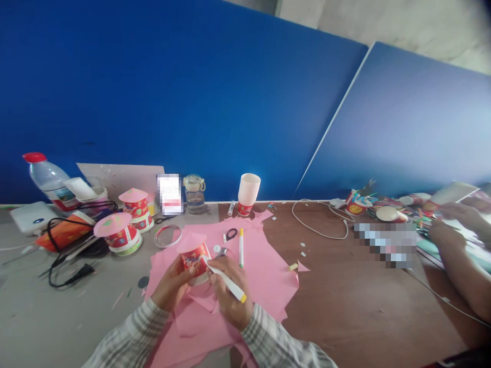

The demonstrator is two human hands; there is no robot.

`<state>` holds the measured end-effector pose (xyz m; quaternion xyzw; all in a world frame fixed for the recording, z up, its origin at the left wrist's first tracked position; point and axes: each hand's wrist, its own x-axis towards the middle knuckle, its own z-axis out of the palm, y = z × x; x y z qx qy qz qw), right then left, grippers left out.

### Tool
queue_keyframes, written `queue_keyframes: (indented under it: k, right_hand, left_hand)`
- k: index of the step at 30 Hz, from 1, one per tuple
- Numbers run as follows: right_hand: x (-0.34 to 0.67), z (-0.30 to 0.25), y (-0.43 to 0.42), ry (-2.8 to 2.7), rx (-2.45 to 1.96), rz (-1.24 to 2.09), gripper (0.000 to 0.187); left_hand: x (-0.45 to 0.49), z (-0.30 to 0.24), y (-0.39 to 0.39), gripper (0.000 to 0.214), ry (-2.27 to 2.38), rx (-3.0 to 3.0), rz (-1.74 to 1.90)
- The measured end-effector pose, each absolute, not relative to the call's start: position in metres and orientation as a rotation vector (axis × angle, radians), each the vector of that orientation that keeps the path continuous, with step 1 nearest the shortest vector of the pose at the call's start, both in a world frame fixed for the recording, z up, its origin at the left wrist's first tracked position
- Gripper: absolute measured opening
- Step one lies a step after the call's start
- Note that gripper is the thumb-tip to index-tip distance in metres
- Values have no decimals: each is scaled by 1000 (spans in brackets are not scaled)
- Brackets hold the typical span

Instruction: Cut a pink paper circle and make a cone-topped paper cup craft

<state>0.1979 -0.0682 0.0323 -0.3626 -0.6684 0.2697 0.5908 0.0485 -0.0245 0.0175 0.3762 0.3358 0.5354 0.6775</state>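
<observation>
My left hand (173, 282) is wrapped round a red patterned paper cup (194, 258), tilted, with a pink paper piece (193, 242) at its far end. Between the fingers of my right hand (232, 291) is a white marker (226, 283) with a yellow end, its other end against the cup's side. Under both hands spread pink paper sheets (268, 276). On them, just beyond my hands, lie small scissors (230, 234), another white marker (241, 248) with a yellow end, and a tape roll partly hidden by my right hand.
Cups with pink paper tops (115, 232), a bottle (51, 179), black cables (57, 255) and a tape ring (168, 236) are on the left. A lidded jar (195, 197) and stacked paper cups (248, 193) stand by the blue partition (184, 92). Another person's hands (447, 237) work at far right.
</observation>
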Motion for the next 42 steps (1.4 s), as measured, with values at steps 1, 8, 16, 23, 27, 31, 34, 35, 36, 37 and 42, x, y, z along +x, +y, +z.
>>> queue_keyframes:
  k: [1, 8, 16, 23, 27, 31, 34, 35, 36, 37, 42]
  right_hand:
    - [198, 32, -68, -1557, -846, 631, 26]
    - [199, 32, -68, -1592, -839, 635, 28]
    - [199, 32, -68, -1555, -879, 631, 24]
    - [198, 32, -68, -1565, -882, 631, 25]
    - [198, 29, -68, -1587, -888, 613, 26]
    - [199, 29, -69, -1588, -882, 620, 23]
    - [199, 30, -68, -1528, -908, 651, 20]
    - [199, 30, -67, -1510, -915, 663, 19]
    - [200, 30, -67, -1498, -916, 672, 19]
    - [200, 30, -66, -1494, -912, 675, 19]
    - [200, 29, -65, -1519, -901, 640, 20]
  left_hand:
    - [48, 17, -24, 47, 757, 845, 1208]
    - [50, 20, -25, 46, 790, 835, 1219]
    - [48, 18, -25, 48, 747, 841, 1204]
    - [48, 17, -25, 46, 747, 851, 1209]
    - [49, 19, -25, 51, 774, 820, 1217]
    - [49, 20, -26, 50, 780, 817, 1232]
    - [48, 19, -25, 50, 754, 830, 1223]
    - [48, 18, -25, 50, 748, 832, 1216]
    - [48, 18, -25, 50, 742, 834, 1209]
    - [48, 17, -25, 50, 738, 834, 1203]
    - [47, 15, -24, 48, 741, 835, 1206]
